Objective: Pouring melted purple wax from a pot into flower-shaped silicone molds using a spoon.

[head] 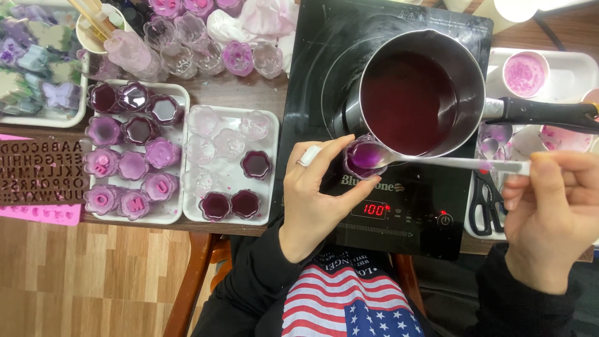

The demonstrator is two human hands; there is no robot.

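My left hand (318, 193) grips a small clear flower-shaped cup (362, 159) holding purple liquid, just above the black induction cooker (399, 212). My right hand (549, 212) holds the handle of a metal spoon (449, 162), whose bowl sits over the cup's mouth with purple liquid in it. Directly behind the cup stands a steel saucepan (424, 93) of dark purple liquid on the cooker, its black handle (543, 113) pointing right.
Two white trays lie left of the cooker: one (269, 122) with empty clear cups and three dark-filled ones, one (181, 93) full of purple-filled cups. More cups, a brown letter mould (37, 175), black scissors (483, 203) and a right-hand tray (574, 68) with a pink-stained cup surround them.
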